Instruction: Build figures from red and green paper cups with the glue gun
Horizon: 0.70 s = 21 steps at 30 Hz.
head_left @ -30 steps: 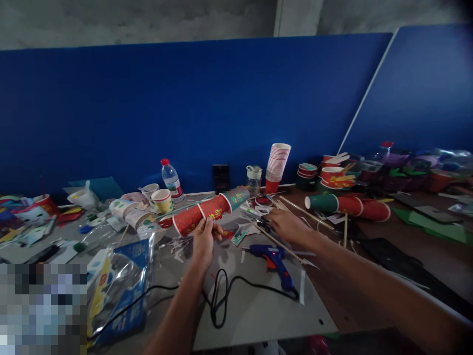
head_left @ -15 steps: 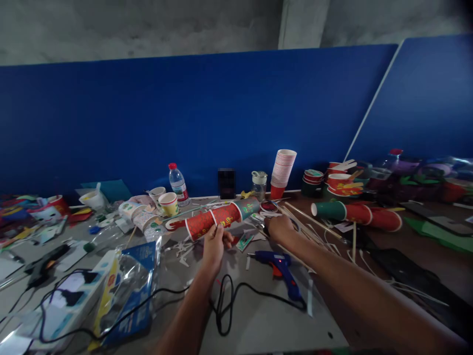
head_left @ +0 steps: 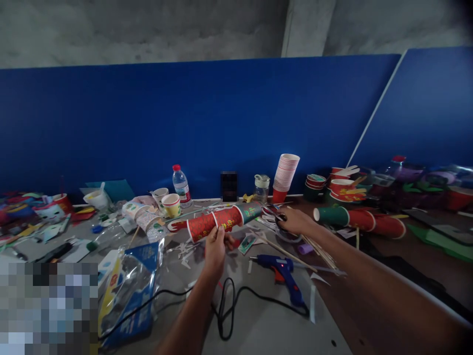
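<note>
My left hand [head_left: 217, 249] is closed around a row of joined paper cups [head_left: 207, 225], two red and one green, lying on their sides. A red cut-out piece with pale tips [head_left: 178, 226] sticks out of its left end. Beyond the green end, my right hand [head_left: 293, 220] has its fingers closed on dark-handled scissors [head_left: 281, 216], partly hidden in the clutter. Below it lie thin wooden sticks [head_left: 321, 251] and a purple roll [head_left: 305, 248]. Nearer me rests a blue glue gun [head_left: 279, 266] with its red light on.
A black cord [head_left: 232, 315] loops across the front. Blue packaging [head_left: 138, 291] lies left. Along the blue partition [head_left: 221, 123] stand a water bottle [head_left: 181, 186], a lidded jar [head_left: 261, 187] and a tall cup stack [head_left: 286, 172]. Another cup row [head_left: 358, 219] lies right.
My right hand has shifted slightly right within the clutter, its fingers now at the scissors. The sticks have shifted and a purple roll shows. My left hand keeps its hold on the cups.
</note>
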Available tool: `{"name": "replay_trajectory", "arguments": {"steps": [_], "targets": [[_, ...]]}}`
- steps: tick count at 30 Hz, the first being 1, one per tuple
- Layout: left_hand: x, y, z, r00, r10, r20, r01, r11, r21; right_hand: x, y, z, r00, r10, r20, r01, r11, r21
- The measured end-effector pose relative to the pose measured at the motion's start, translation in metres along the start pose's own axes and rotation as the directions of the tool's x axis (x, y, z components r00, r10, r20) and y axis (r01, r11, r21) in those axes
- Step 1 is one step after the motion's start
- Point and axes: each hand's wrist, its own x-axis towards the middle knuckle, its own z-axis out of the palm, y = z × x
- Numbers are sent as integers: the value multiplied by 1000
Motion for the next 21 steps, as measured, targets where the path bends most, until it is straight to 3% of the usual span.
{"name": "replay_trajectory", "arguments": {"steps": [6,13,21], "targets": [[1,-1,-2,998,45,-40,-47,998,-33,-5,-15,3,986,-164,29,164,986,11],[6,9,-11,982,97,-161,-123,980,-159,-6,-36,19,978,-187,95,196,977,-90],[13,23,-22,930,176,-324,-239,957,-166,44,-66,21,985,-155,80,162,983,-89]]}}
